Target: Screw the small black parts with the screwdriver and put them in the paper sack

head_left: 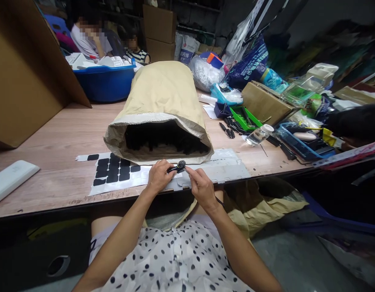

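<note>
Between my hands, just in front of the paper sack, is a small black part with a round, disc-like end [182, 164]. My left hand [158, 175] pinches its narrow end. The fingertips of my right hand [201, 185] touch the round end from the right; whether they grip anything there I cannot make out. A large tan sack [163, 87] lies on its side with its mouth facing me, and dark things fill its inside. Beside my left hand a white sheet of black rounded-square stickers [110, 172] sticks out from under the sack. Flat grey cardboard [227, 164] lies to the right.
A blue basin [104, 83] of white pieces and a tall cardboard box [32, 69] stand at left. Rightward are a green tray [246, 118], a clear bottle [258, 136] and a blue tray [306, 148]. Other people sit at the back left; a dark-haired head is at far right.
</note>
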The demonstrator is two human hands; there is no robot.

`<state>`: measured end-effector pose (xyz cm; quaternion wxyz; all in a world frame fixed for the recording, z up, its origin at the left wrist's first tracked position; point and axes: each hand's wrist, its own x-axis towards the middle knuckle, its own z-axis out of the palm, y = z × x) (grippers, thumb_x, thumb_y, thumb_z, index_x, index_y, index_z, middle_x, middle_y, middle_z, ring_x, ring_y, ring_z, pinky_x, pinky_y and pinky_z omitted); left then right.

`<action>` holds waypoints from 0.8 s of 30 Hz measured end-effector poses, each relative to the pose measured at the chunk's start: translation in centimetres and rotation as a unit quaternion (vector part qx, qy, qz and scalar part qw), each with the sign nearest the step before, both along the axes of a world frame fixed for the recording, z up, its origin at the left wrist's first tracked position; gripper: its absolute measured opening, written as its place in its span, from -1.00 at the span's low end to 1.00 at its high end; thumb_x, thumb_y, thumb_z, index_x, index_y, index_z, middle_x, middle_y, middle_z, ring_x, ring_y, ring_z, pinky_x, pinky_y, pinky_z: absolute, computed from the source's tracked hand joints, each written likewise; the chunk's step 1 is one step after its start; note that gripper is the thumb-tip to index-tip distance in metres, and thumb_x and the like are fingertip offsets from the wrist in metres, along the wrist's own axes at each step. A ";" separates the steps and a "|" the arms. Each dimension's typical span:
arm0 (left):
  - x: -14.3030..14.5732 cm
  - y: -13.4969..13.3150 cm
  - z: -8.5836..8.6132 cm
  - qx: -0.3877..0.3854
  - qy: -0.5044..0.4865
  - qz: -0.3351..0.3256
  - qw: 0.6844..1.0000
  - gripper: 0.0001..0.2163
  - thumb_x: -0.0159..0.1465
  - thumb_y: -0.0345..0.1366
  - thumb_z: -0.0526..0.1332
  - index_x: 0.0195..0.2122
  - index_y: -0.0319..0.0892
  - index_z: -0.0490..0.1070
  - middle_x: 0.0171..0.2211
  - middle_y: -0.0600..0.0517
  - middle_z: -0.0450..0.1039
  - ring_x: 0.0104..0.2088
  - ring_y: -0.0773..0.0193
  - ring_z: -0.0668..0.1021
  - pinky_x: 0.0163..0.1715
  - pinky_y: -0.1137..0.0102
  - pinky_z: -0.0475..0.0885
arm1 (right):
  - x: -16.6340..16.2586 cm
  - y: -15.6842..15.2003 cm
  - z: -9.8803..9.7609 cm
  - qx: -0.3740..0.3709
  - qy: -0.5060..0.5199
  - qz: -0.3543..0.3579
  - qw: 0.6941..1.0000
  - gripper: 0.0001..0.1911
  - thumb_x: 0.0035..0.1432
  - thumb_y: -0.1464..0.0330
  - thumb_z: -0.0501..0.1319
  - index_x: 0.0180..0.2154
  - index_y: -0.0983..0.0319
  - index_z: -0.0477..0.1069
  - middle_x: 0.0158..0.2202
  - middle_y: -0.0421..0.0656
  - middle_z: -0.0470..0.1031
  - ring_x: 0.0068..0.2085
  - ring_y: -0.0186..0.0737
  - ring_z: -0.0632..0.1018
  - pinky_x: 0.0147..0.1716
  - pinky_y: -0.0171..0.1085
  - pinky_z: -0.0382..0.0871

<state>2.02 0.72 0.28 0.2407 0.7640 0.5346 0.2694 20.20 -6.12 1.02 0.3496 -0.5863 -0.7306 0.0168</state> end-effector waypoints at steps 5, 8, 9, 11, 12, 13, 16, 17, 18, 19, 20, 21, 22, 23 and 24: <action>0.0 0.0 -0.1 -0.001 -0.002 -0.005 1.000 -0.89 0.21 -0.31 0.29 -0.26 -0.05 0.59 -0.36 0.06 0.43 -0.24 0.17 0.47 -0.17 0.31 0.37 | -0.5 -0.1 0.3 0.014 0.025 0.026 0.999 -0.58 0.39 0.43 -0.01 0.12 0.09 0.48 -0.31 -0.15 0.45 -0.27 -0.28 0.54 -0.23 -0.36 0.46; 0.0 0.0 0.0 -0.004 -0.005 0.001 1.000 -0.90 0.20 -0.32 0.30 -0.28 -0.04 0.59 -0.37 0.06 0.43 -0.24 0.17 0.47 -0.18 0.31 0.37 | -1.0 -0.3 0.1 0.006 0.013 0.037 0.999 -0.56 0.38 0.45 0.01 0.15 0.06 0.47 -0.30 -0.15 0.45 -0.28 -0.28 0.54 -0.25 -0.36 0.46; 0.0 0.0 0.0 -0.007 -0.006 0.003 1.000 -0.90 0.20 -0.32 0.29 -0.28 -0.04 0.59 -0.38 0.06 0.43 -0.25 0.17 0.47 -0.19 0.31 0.37 | -1.1 -0.4 -0.1 -0.001 0.004 0.038 0.999 -0.56 0.37 0.46 0.01 0.15 0.05 0.47 -0.31 -0.16 0.45 -0.29 -0.28 0.53 -0.27 -0.37 0.46; 0.1 -0.1 0.1 -0.012 -0.008 0.005 1.000 -0.90 0.20 -0.33 0.28 -0.29 -0.04 0.59 -0.38 0.06 0.43 -0.25 0.17 0.48 -0.19 0.31 0.37 | -1.1 -0.3 -0.4 -0.012 -0.007 0.038 0.999 -0.56 0.36 0.46 0.02 0.13 0.04 0.48 -0.33 -0.17 0.44 -0.31 -0.28 0.53 -0.29 -0.37 0.45; 0.1 -0.1 0.2 -0.014 -0.010 0.005 1.000 -0.89 0.20 -0.33 0.28 -0.29 -0.05 0.59 -0.38 0.06 0.44 -0.24 0.17 0.48 -0.18 0.31 0.37 | -1.0 -0.2 -0.4 -0.014 -0.008 0.035 0.999 -0.56 0.36 0.45 0.02 0.13 0.05 0.49 -0.33 -0.17 0.45 -0.31 -0.28 0.53 -0.28 -0.37 0.45; 0.2 -0.1 0.2 -0.017 -0.011 0.005 1.000 -0.89 0.19 -0.34 0.29 -0.28 -0.05 0.59 -0.38 0.06 0.44 -0.24 0.17 0.48 -0.17 0.31 0.38 | -0.8 0.0 -0.4 -0.011 -0.007 0.030 0.999 -0.57 0.37 0.45 0.01 0.12 0.06 0.49 -0.31 -0.16 0.46 -0.29 -0.28 0.54 -0.27 -0.37 0.45; 0.3 0.0 0.2 -0.018 -0.017 0.011 1.000 -0.89 0.16 -0.33 0.31 -0.28 -0.07 0.58 -0.36 0.05 0.46 -0.23 0.16 0.49 -0.14 0.30 0.39 | 0.4 1.1 -0.3 0.009 -0.013 -0.004 1.000 -0.60 0.38 0.41 0.01 0.11 0.09 0.50 -0.26 -0.13 0.49 -0.23 -0.25 0.54 -0.24 -0.35 0.43; 0.3 0.0 0.2 -0.016 -0.018 0.013 1.000 -0.89 0.16 -0.32 0.31 -0.28 -0.07 0.58 -0.35 0.05 0.47 -0.23 0.15 0.49 -0.14 0.29 0.40 | 1.0 1.6 -0.3 0.015 -0.024 -0.018 0.999 -0.61 0.38 0.40 0.02 0.09 0.09 0.51 -0.26 -0.13 0.49 -0.23 -0.24 0.53 -0.25 -0.35 0.42; 0.3 0.0 0.1 -0.013 -0.018 0.016 1.000 -0.90 0.15 -0.32 0.31 -0.29 -0.07 0.57 -0.35 0.05 0.47 -0.23 0.15 0.49 -0.14 0.29 0.40 | 1.6 2.2 -0.5 0.018 -0.038 -0.032 0.999 -0.62 0.37 0.40 0.03 0.07 0.09 0.52 -0.27 -0.13 0.48 -0.24 -0.24 0.52 -0.26 -0.34 0.41; 0.3 0.0 0.1 -0.011 -0.018 0.017 1.000 -0.91 0.15 -0.31 0.31 -0.30 -0.06 0.56 -0.34 0.05 0.47 -0.23 0.15 0.49 -0.15 0.30 0.40 | 2.2 2.7 -0.6 0.019 -0.056 -0.043 0.997 -0.64 0.37 0.39 0.04 0.04 0.09 0.54 -0.28 -0.13 0.48 -0.26 -0.23 0.51 -0.28 -0.33 0.39; 0.3 0.0 0.1 -0.010 -0.018 0.017 1.000 -0.91 0.15 -0.30 0.31 -0.31 -0.06 0.56 -0.34 0.05 0.47 -0.23 0.15 0.49 -0.15 0.30 0.40 | 2.8 3.2 -0.9 0.019 -0.074 -0.050 0.996 -0.65 0.35 0.40 0.06 0.02 0.10 0.55 -0.30 -0.13 0.47 -0.27 -0.22 0.49 -0.31 -0.32 0.37; 0.3 0.0 0.0 -0.010 -0.017 0.016 1.000 -0.92 0.15 -0.30 0.31 -0.31 -0.06 0.55 -0.35 0.05 0.47 -0.23 0.15 0.49 -0.15 0.30 0.40 | 3.4 3.7 -1.2 0.020 -0.093 -0.050 0.994 -0.66 0.34 0.40 0.07 -0.01 0.10 0.56 -0.32 -0.14 0.46 -0.28 -0.22 0.48 -0.31 -0.31 0.35; 0.2 0.0 0.0 -0.009 -0.017 0.014 1.000 -0.93 0.15 -0.30 0.31 -0.32 -0.06 0.55 -0.35 0.05 0.47 -0.24 0.15 0.49 -0.15 0.30 0.40 | 3.8 4.1 -1.5 0.021 -0.109 -0.047 0.993 -0.67 0.33 0.41 0.08 -0.03 0.10 0.57 -0.34 -0.14 0.45 -0.29 -0.21 0.46 -0.30 -0.30 0.34; 0.2 -0.1 0.0 -0.007 -0.016 0.012 1.000 -0.93 0.16 -0.30 0.30 -0.32 -0.06 0.54 -0.36 0.06 0.46 -0.24 0.16 0.49 -0.15 0.30 0.40 | 4.2 4.4 -1.9 0.023 -0.122 -0.043 0.991 -0.68 0.32 0.41 0.09 -0.05 0.09 0.58 -0.35 -0.14 0.45 -0.29 -0.20 0.44 -0.29 -0.29 0.33; 0.2 -0.1 0.0 -0.005 -0.015 0.009 1.000 -0.94 0.16 -0.29 0.30 -0.33 -0.06 0.53 -0.37 0.06 0.46 -0.25 0.16 0.49 -0.15 0.30 0.40 | 4.4 4.6 -2.2 0.026 -0.129 -0.041 0.990 -0.69 0.32 0.41 0.10 -0.05 0.09 0.58 -0.35 -0.14 0.44 -0.29 -0.19 0.43 -0.27 -0.28 0.32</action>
